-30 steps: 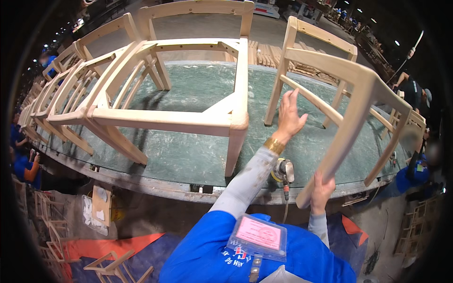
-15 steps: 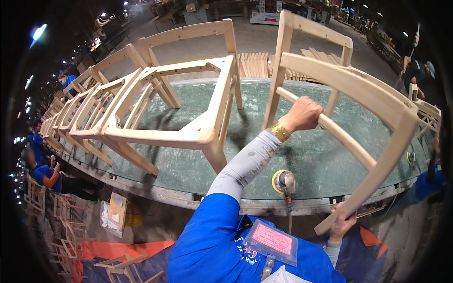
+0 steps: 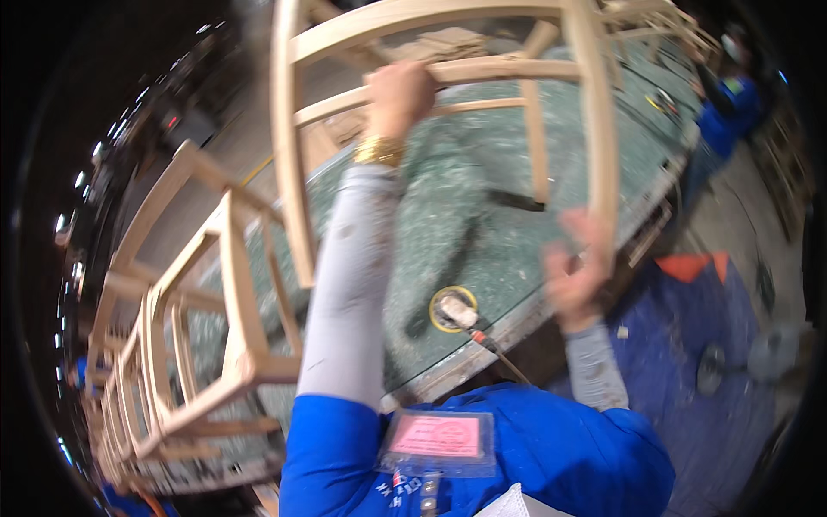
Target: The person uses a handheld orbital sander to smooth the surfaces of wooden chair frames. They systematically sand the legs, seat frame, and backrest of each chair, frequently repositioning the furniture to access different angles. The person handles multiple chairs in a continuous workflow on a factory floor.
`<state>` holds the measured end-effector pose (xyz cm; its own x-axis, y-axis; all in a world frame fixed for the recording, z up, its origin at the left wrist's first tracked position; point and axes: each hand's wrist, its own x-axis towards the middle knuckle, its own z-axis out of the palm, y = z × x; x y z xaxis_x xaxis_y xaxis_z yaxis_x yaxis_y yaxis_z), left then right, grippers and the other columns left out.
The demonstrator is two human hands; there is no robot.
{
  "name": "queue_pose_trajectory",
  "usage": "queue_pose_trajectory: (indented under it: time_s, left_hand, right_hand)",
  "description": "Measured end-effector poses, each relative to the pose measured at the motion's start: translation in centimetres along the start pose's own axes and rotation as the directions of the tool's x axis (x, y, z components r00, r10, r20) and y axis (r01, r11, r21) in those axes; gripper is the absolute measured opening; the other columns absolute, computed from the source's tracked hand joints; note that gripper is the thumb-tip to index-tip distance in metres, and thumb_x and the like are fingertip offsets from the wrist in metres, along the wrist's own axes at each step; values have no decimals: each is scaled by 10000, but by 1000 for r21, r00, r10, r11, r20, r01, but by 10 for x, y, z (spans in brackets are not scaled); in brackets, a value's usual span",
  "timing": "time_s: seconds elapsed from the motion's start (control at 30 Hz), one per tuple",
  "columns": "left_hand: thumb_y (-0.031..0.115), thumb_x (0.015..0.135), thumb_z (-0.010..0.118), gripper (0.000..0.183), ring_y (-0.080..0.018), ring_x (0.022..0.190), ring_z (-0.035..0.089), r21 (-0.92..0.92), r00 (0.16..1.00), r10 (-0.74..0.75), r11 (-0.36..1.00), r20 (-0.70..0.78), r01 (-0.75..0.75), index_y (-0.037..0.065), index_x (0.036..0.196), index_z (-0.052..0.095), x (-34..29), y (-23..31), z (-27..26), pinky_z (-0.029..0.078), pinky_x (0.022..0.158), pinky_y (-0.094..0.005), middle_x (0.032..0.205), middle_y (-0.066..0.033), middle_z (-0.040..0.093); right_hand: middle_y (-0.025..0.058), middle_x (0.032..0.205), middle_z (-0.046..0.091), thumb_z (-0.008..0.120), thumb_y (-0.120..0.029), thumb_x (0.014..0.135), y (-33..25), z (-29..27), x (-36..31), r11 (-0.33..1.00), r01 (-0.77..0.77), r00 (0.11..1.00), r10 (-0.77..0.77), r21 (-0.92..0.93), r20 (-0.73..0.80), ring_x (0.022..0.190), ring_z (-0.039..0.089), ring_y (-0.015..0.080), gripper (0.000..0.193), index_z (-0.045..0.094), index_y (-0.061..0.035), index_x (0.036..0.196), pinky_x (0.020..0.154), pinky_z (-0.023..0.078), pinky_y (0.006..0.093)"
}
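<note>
**Both hands on a bare wooden chair frame above the green table**

The left hand [image 3: 398, 90] is closed around a horizontal rail of the pale wooden chair frame [image 3: 293, 129], with the fingers wrapped over the top of the rail. A gold bracelet [image 3: 380, 152] sits on the wrist, above a grey sleeve [image 3: 349, 284].

The right hand [image 3: 575, 276] is blurred. It is at the lower end of the right upright of the same frame, and it seems to grasp this upright, but I cannot tell how tightly the fingers close on it.

The chair frame is held up, tilted, over the green speckled table [image 3: 431, 224]; whether any part of it touches the table is not clear. On the table, between the two arms, lies a round sanding tool [image 3: 453, 308] with a yellow disc and a cable.

At the left, a row of similar chair frames [image 3: 198, 345] stands along the table edge. At the upper right, another person in blue [image 3: 724, 112] is beside the table.
</note>
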<state>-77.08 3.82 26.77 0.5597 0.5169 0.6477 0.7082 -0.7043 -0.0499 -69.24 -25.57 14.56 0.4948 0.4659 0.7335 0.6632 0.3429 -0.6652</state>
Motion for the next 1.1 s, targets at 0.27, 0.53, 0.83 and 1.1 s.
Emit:
queue_pose_trajectory:
  time_s: [0.27, 0.53, 0.83, 1.1]
  left_hand:
    - [233, 769, 518, 202, -352, 762, 634, 66, 998, 55, 996, 12, -56, 97, 798, 664, 16, 24, 1, 509, 691, -450, 777, -168, 650]
    - [246, 776, 518, 207, -360, 754, 641, 104, 999, 40, 994, -13, -39, 108, 802, 670, 17, 27, 0, 514, 682, -446, 789, -165, 658]
    - [262, 795, 500, 229, -355, 755, 641, 101, 998, 48, 994, -32, -45, 130, 823, 685, 19, 20, 3, 511, 691, -440, 797, -156, 661]
    - [278, 796, 502, 253, -376, 762, 637, 74, 1000, 29, 997, 0, -29, 104, 821, 683, 13, 29, -8, 511, 699, -451, 803, -178, 657]
  right_hand:
    - [220, 1160, 445, 711, -281, 694, 88, 123, -170, 796, -96, 607, 523, -598, 599, 1003, 509, 365, 677, 376, -125, 1261, 721, 491, 444]
    - [189, 1033, 488, 660, -149, 716, 90, 123, -179, 768, 15, 611, 500, -641, 613, 829, 588, 373, 620, 382, -226, 1265, 659, 515, 437]
    - [138, 958, 511, 753, -272, 668, -20, -21, -123, 832, -334, 700, 534, -444, 475, 772, 601, 339, 676, 456, -328, 1273, 687, 511, 403]
    - [128, 939, 538, 775, -98, 610, -51, -114, -36, 771, -275, 957, 162, -574, -241, 811, 570, 337, 690, 505, -215, 1234, 704, 488, 412]
